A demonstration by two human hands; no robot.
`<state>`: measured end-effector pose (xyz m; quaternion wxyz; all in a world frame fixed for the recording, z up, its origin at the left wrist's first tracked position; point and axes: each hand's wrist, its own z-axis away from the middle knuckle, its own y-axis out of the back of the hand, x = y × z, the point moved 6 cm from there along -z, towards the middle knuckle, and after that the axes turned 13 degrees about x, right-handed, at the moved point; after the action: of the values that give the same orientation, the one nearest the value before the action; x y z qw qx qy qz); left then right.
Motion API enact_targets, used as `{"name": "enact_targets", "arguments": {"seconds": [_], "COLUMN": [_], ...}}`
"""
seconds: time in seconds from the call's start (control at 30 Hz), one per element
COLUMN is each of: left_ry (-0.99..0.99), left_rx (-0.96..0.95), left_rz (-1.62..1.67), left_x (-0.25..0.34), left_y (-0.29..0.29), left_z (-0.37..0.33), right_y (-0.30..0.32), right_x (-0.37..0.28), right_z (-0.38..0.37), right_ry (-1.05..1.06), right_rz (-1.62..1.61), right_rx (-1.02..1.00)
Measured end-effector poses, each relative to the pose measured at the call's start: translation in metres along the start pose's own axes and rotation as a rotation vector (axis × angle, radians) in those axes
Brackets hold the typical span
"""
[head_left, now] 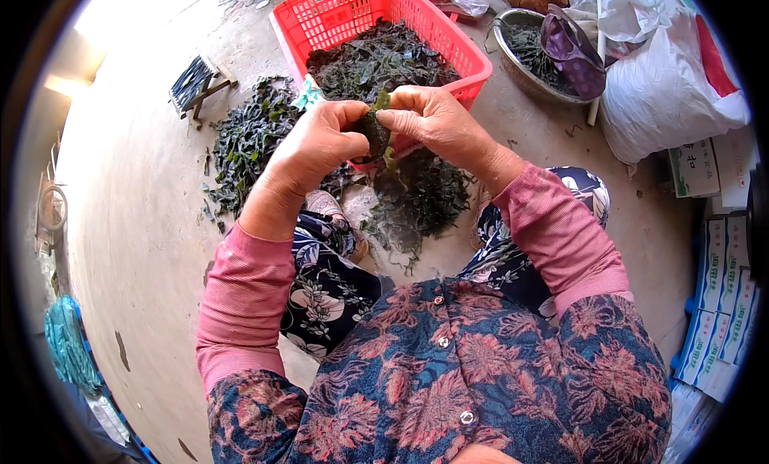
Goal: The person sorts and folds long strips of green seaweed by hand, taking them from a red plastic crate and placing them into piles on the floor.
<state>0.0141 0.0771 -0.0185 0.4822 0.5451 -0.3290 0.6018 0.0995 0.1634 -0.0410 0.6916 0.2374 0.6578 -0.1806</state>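
A dark green piece of seaweed [372, 135] is stretched between my two hands, over the near edge of a red plastic basket [481, 67]. My left hand [324, 135] pinches it on one side with curled fingers. On the other side my right hand [432, 123] grips it between thumb and fingers. More seaweed [380, 59] fills the basket. Below my hands a dark heap of seaweed [428, 199] lies on the floor between my feet, and a wider, leafy pile [256, 135] spreads to the left of the basket.
A small folding stool [199, 87] stands at the far left. To the right are a metal basin [521, 63] with dark strands, a purple dotted bag [573, 51], a large white sack [665, 87] and stacked blue-and-white boxes [721, 304]. A teal plastic bag [72, 344] lies at the left rim.
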Motion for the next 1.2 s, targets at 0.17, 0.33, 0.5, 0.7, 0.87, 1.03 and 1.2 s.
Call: {"name": "enact_targets", "arguments": {"seconds": [0.17, 0.33, 0.5, 0.7, 0.87, 1.03, 1.2], "left_ry": [-0.443, -0.263, 0.043, 0.121, 0.133, 0.186, 0.278], "left_rx": [0.694, 0.739, 0.355, 0.301, 0.418, 0.678, 0.865], "left_rz": [-0.316, -0.187, 0.595, 0.484, 0.5, 0.362, 0.216], "left_x": [-0.001, -0.008, -0.029, -0.031, -0.049, -0.065, -0.103], "left_y": [0.023, 0.027, 0.017, 0.013, 0.034, 0.073, 0.108], "left_z": [0.001, 0.004, 0.002, 0.007, 0.007, 0.02, 0.021], "right_y": [-0.005, -0.01, -0.018, -0.021, -0.031, -0.016, -0.022], "right_x": [-0.009, -0.016, -0.012, 0.006, 0.017, 0.026, 0.042], "right_z": [0.006, 0.006, 0.002, 0.0, -0.003, -0.021, -0.029], "right_ry": [0.045, 0.093, 0.031, -0.167, -0.22, 0.095, 0.299], "right_rz": [-0.103, -0.134, -0.192, -0.252, -0.366, 0.219, 0.538], "right_rx": [0.079, 0.078, 0.029, -0.067, -0.1, 0.07, 0.198]}}
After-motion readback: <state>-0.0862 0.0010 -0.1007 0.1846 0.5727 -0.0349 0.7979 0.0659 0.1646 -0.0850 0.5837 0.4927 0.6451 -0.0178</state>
